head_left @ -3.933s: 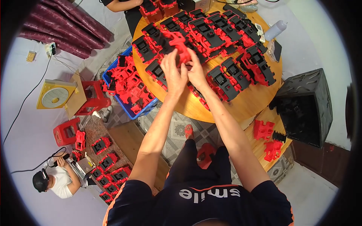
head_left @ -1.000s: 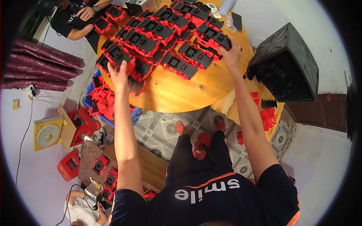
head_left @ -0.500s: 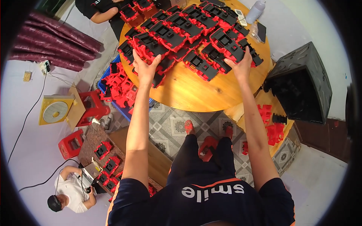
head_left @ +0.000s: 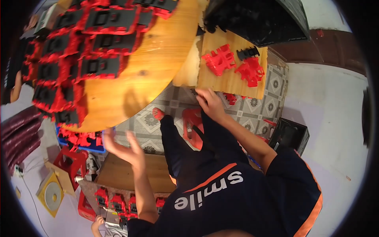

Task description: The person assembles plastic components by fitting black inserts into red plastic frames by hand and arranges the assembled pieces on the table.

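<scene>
Away from the round wooden table's [head_left: 158, 59] near edge, my left hand [head_left: 125, 150] is in the air, fingers spread and slightly blurred, holding nothing. My right hand [head_left: 212, 104] is beside the near edge of a low wooden bench [head_left: 233, 89]. Its fingers are half bent, the thumb stands apart, and nothing shows between them. Stacked on the table's left side are several red plastic housings with black tops [head_left: 112, 19]. Two bare red plastic frames [head_left: 221, 59] and a black plastic piece [head_left: 248, 53] lie on the bench, beyond my right hand.
A large black box-shaped case [head_left: 256, 19] stands at the bench's far end. Under the table's left edge is a blue crate [head_left: 94, 148] of red parts. A red stool [head_left: 192, 126] stands between my legs. Other people are partly visible at far left and lower left.
My hands have come off the red-and-black housings on the table and moved back toward me. My view has swung to the right, toward the bench.
</scene>
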Tool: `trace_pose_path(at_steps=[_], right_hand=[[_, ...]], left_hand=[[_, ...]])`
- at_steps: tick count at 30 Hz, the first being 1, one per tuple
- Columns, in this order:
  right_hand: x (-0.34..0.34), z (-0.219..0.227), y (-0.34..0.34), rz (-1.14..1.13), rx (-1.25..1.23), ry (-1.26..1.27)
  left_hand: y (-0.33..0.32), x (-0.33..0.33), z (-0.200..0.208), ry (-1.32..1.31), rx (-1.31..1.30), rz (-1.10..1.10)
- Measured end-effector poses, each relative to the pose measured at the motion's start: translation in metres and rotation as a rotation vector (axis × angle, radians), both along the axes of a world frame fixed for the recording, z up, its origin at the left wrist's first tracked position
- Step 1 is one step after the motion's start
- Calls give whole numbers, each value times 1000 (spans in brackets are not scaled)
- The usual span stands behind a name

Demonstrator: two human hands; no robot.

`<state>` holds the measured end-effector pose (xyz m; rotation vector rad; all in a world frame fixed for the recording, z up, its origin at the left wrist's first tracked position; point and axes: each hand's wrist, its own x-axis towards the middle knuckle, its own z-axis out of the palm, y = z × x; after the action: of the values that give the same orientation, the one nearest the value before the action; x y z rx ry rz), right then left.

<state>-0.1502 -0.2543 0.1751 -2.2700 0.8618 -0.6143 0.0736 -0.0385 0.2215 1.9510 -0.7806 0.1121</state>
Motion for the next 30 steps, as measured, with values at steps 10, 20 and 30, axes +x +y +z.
trace_pose_path(at_steps=[10,20,30], right_hand=[[-149,-134,-169,-319,-382,139],[-165,-146,-241,137,-101,390],[-227,-143,-215,9,-654,215]], left_hand=[[-103,-189,-197,294,50,-610],[-364,-149,-250,279,97,-842],[-358,-151,-261,252,17,-608]])
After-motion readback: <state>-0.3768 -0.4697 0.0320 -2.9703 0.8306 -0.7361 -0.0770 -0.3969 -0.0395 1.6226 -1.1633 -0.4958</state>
